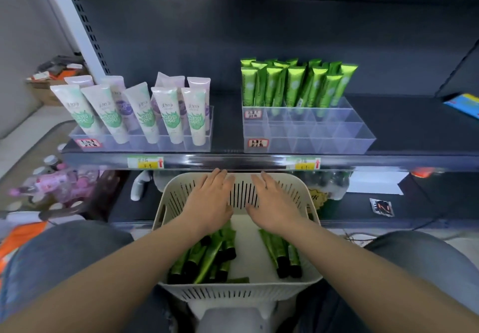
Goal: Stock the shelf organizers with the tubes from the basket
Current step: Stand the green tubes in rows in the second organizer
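Basket sits between the legs, below the shelf. Green tubes lie flat inside it, a pile at left and a few at right. Left hand and right hand are palm-down over its far end, fingers straight, slightly spread, holding nothing; contact with the slotted wall cannot be confirmed. Right organizer carries upright stocked tubes in its back row. Left organizer carries white tubes.

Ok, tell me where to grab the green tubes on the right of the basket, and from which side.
Probably mid-body on the green tubes, beyond their black caps, coming straight down with the right hand. They lie flat, caps toward the person, and the bare basket floor on their left leaves finger room.
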